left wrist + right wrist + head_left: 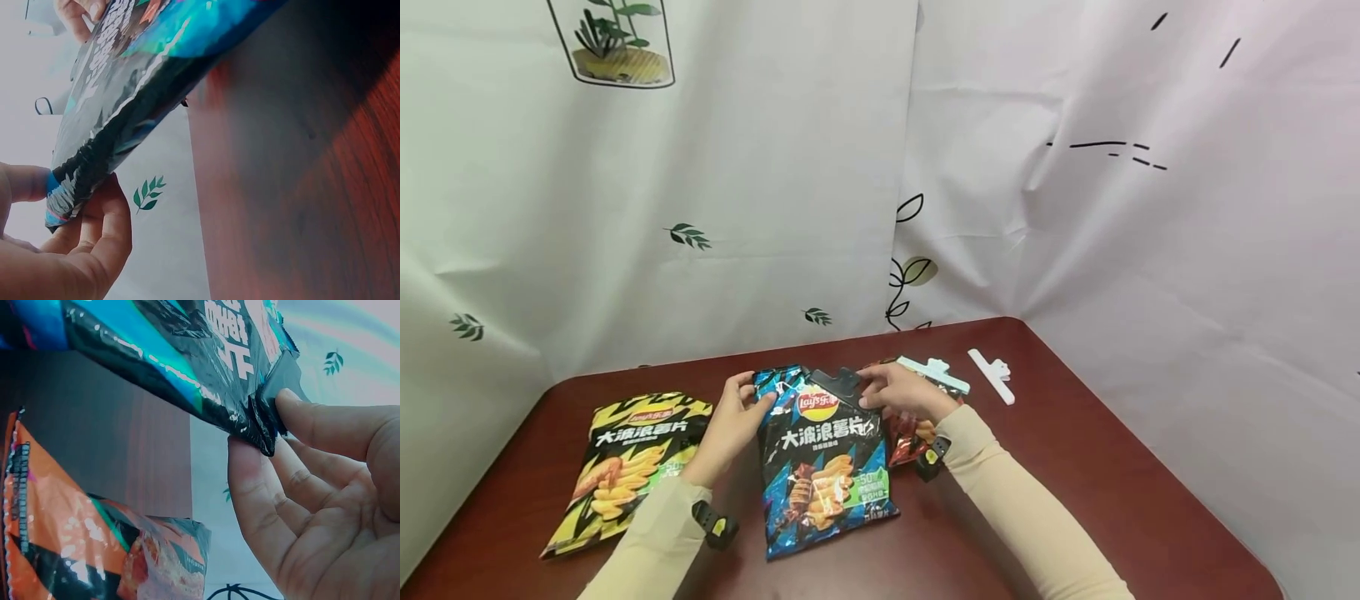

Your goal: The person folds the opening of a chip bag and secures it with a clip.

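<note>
Red chip bag [906, 435]: was partly hidden behind the blue Lay's chip bag [826, 454] and right hand [898, 389]; black clip [833, 384]: one end was covered by that hand; yellow Lay's chip bag [625, 462]: right edge was partly concealed by the left arm [662, 517]. Fine print [826, 445] on the blue packet was too small to read.
</note>
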`<state>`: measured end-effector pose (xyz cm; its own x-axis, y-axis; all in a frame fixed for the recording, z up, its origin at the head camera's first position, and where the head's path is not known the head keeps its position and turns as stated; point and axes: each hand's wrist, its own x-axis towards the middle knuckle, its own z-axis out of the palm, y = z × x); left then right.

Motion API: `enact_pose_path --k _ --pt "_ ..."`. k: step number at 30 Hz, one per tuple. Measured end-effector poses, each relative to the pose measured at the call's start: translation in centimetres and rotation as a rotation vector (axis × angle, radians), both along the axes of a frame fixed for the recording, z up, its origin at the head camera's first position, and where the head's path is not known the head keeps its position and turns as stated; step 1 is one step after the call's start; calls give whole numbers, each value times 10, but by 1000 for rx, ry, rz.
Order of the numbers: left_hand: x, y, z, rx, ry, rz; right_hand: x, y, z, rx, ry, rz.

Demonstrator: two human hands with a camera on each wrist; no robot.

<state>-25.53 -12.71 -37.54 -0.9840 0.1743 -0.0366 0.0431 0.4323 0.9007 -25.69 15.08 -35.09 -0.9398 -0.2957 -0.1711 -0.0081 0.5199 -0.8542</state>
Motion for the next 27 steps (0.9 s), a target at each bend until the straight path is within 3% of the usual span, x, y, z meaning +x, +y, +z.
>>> enact_pose_path --k 6,19,27 --pt "0 1 0 24 -24 42 -3 -2 -2 -11 -11 -23" --pt "-3 2 -13 -23 -38 33 -10 -2 -10 -17 -23 -62" --pt "-6 -1 -14 -13 -50 51 -17 -9 -13 17 3 -66"
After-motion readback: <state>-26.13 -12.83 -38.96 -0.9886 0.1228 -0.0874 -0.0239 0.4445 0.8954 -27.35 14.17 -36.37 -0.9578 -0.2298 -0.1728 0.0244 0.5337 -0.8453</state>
